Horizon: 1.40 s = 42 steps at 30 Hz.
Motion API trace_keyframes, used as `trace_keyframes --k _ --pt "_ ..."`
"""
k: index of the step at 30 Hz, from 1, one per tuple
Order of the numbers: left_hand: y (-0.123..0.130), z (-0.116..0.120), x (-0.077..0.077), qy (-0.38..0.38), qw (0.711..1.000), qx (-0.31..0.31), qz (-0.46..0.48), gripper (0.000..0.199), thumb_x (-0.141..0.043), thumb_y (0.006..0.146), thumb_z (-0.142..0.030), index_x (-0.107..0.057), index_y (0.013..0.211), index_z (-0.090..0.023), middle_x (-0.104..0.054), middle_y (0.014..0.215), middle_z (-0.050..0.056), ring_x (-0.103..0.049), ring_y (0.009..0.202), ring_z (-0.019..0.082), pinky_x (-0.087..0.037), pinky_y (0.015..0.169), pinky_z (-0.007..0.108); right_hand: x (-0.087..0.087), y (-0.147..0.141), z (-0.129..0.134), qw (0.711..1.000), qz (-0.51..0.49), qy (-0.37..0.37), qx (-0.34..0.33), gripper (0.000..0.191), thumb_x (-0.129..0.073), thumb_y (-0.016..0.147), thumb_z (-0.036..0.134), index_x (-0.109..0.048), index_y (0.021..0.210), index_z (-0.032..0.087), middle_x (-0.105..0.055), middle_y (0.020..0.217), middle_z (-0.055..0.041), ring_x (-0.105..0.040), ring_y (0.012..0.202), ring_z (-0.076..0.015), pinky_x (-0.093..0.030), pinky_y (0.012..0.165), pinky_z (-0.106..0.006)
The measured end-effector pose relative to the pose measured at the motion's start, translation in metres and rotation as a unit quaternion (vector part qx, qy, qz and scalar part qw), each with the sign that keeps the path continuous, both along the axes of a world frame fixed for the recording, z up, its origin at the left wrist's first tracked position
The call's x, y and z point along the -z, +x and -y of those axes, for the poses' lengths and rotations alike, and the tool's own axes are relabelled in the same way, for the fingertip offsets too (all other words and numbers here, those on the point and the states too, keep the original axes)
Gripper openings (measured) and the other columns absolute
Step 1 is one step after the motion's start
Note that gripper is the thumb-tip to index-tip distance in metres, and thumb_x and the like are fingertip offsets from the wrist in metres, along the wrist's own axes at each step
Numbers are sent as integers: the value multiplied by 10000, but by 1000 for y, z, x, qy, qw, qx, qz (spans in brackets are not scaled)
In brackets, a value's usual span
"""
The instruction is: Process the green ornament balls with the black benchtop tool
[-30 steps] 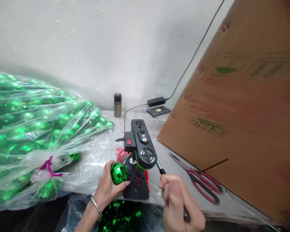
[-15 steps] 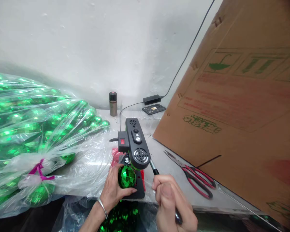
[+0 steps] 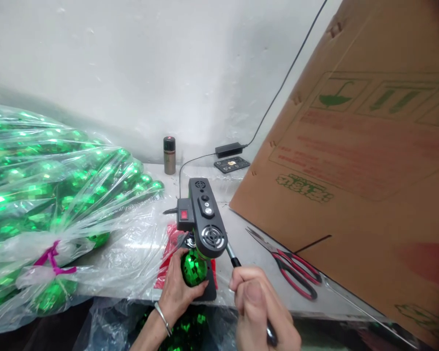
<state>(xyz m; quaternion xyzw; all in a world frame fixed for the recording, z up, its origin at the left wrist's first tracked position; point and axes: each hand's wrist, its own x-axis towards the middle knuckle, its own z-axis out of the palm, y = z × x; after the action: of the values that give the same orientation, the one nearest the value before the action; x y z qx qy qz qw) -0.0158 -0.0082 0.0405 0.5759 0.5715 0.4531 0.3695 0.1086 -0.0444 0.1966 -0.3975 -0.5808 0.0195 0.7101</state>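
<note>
We see a shiny green ball (image 3: 194,269) in mirrored squares, a black machine (image 3: 206,207) with a red switch (image 3: 184,214), red-and-black scissors (image 3: 281,257), a magenta tie (image 3: 52,256), and a brown carton (image 3: 351,229) printed in green and red.

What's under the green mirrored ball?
Under the green mirrored ball, held in the left hand, part of a black base plate shows, with red sheet visible either side. Ball and hand cover much of the plate; whether the ball rests on it cannot be told.
</note>
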Motion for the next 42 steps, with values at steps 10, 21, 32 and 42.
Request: trace_keyframes --k 10,21,32,42 --pt "4 -4 12 16 999 40 -3 827 -927 635 -291 -636 1406 -214 -736 1359 136 -706 1285 394 -560 1142 632 1 -4 0 1000 -18 -2 26 387 -512 1084 57 -538 723 196 -548 656 18 -502 522 -88 -386 513 -249" --pt "5 -3 8 11 999 25 -25 807 -914 624 -316 -638 1373 -196 -754 1280 137 -730 1216 397 -597 1090 625 26 -14 -2 997 -59 12 54 435 -491 1129 151 -467 699 205 -512 670 33 -492 557 -78 -364 519 -232" --pt "8 -4 12 14 999 25 -14 790 -892 647 -341 -638 1381 -194 -762 1310 150 -729 1234 400 -583 1113 643 40 -10 -4 997 -50 27 46 444 -449 1146 177 -458 703 212 -497 688 36 -450 547 -82 -341 482 -224" --pt "8 -4 20 39 999 15 -33 787 -905 642 -324 -656 1377 -193 -781 1252 138 -752 1178 393 -619 1059 614 49 -9 -6 997 -56 52 29 446 -401 1150 157 -460 711 212 -456 682 44 -437 564 -88 -370 522 -233"
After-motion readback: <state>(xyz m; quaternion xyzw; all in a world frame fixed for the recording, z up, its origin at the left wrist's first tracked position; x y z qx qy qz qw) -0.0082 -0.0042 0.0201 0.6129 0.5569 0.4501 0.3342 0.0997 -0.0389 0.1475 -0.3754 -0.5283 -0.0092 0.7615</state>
